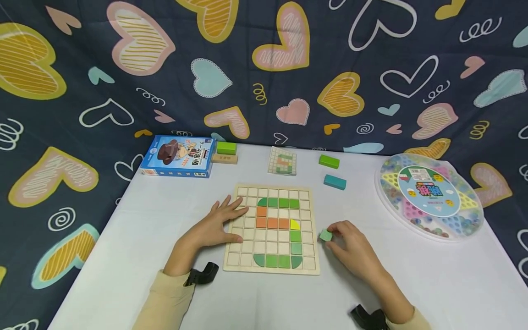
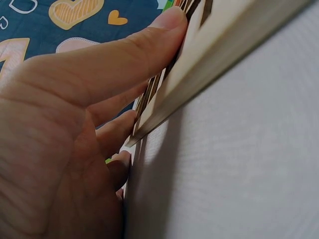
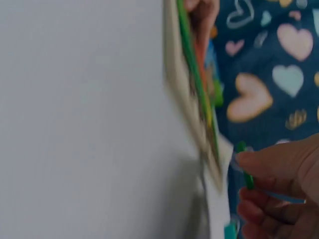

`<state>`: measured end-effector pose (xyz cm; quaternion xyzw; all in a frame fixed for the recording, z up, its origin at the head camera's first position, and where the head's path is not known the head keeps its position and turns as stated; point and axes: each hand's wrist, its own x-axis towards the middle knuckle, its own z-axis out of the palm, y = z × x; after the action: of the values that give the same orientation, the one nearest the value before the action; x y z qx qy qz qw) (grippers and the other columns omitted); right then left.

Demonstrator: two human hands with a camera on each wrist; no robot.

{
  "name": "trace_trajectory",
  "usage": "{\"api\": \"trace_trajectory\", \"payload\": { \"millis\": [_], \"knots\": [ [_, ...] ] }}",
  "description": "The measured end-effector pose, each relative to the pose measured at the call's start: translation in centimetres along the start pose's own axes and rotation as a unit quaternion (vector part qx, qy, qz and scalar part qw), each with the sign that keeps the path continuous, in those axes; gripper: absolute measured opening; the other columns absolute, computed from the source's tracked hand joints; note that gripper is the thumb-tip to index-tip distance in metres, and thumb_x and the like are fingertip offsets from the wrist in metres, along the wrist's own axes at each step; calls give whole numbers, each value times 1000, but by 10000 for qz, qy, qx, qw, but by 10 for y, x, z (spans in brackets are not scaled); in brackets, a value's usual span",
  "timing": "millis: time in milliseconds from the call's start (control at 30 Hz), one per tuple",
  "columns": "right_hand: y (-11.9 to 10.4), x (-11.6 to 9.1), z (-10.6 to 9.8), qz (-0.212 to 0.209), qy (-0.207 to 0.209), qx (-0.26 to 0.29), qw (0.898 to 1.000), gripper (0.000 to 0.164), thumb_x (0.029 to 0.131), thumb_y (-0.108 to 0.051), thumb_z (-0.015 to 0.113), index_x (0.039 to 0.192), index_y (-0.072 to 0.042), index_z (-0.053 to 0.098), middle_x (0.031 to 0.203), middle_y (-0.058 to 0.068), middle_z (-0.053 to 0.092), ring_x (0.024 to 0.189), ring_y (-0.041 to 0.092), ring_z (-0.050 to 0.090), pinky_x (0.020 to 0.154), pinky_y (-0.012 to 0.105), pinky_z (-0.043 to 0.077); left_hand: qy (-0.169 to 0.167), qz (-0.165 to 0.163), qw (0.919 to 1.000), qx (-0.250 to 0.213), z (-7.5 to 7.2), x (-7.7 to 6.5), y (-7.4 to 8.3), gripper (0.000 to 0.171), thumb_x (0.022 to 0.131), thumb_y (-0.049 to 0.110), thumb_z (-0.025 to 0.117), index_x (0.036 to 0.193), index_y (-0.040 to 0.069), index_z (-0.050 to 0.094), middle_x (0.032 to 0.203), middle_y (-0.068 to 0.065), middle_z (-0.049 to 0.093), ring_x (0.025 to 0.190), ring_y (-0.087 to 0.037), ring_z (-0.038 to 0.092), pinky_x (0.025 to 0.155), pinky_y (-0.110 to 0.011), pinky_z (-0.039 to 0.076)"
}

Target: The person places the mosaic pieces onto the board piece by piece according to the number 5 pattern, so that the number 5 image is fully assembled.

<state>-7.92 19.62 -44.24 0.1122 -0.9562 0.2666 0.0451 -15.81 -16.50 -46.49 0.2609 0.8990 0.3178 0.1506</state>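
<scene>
A square wooden grid board (image 1: 272, 271) lies on the white table, with green, orange and yellow tiles set in some of its cells. My left hand (image 1: 212, 224) rests on the board's left edge, fingers spread, the thumb lower down. In the left wrist view the thumb (image 2: 124, 62) lies over the board's rim. Just off the board's right edge, my right hand (image 1: 352, 250) pinches a light green tile (image 1: 325, 235) between thumb and fingers. The right wrist view shows this tile edge-on, apart from the board.
Behind the board stands a small pattern card (image 1: 282, 161). A blue box (image 1: 177, 156), a green block (image 1: 226, 148) and a wooden block (image 1: 225, 159) sit back left. Another green block (image 1: 329, 161) and a teal block (image 1: 334, 182) lie back right, near a round game case (image 1: 429, 191).
</scene>
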Motion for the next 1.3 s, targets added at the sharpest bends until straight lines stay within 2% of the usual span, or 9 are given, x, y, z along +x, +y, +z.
{"api": "trace_trajectory", "payload": {
  "millis": [100,233,467,667,767,933,1133,1300],
  "knots": [
    [-20,5,6,-401,-112,338,9986,28,78,-10,76,104,-10,65,102,-2,62,94,13,60,81,36,52,9,23,10000,12,-1,1,1,85,70,38,81,143,15,43,158,-7,21,147,-35,1,117,-54,-3],
    [-47,14,20,-838,-505,629,9932,26,81,-14,74,106,-13,66,103,-7,62,94,9,59,81,30,52,16,31,10000,38,0,2,1,85,70,38,81,143,16,43,157,-7,21,147,-35,1,117,-54,-2],
    [-75,30,47,-1151,-1149,612,9848,21,86,-22,70,106,-16,67,100,-9,60,83,7,54,73,23,49,15,56,10000,32,1,3,2,84,71,39,80,143,16,43,157,-7,22,147,-35,2,117,-55,-2],
    [-84,38,62,-1354,-1419,444,9796,22,86,-23,69,107,-14,68,100,-6,60,81,5,51,72,22,48,10,77,9999,65,0,2,3,83,72,40,79,143,16,43,157,-7,22,147,-35,2,117,-56,-1],
    [-87,41,66,-1329,-1467,376,9795,23,85,-23,70,106,-15,68,97,-6,59,78,6,48,70,21,46,14,86,9999,92,-1,1,2,83,72,40,79,143,16,43,157,-7,22,147,-35,2,117,-56,-1],
    [-92,43,68,-1314,-1531,338,9789,23,84,-22,72,106,-15,69,98,-6,60,82,7,48,74,23,46,7,82,9999,87,-1,0,1,84,72,41,79,143,17,43,158,-7,21,147,-35,1,117,-56,-1],
    [-94,43,67,-1340,-1671,316,9763,25,84,-23,71,108,-15,69,103,-5,61,91,8,52,83,27,49,-1,111,9999,83,-1,0,0,84,72,41,79,143,16,43,158,-7,21,147,-36,1,116,-57,-1],
    [-86,42,55,-1268,-1596,617,9771,27,87,-25,68,112,-13,66,105,-3,62,90,10,53,81,29,49,0,155,9998,113,-2,2,0,84,72,41,79,144,16,43,158,-7,21,147,-36,2,116,-57,-1]
  ]
}}
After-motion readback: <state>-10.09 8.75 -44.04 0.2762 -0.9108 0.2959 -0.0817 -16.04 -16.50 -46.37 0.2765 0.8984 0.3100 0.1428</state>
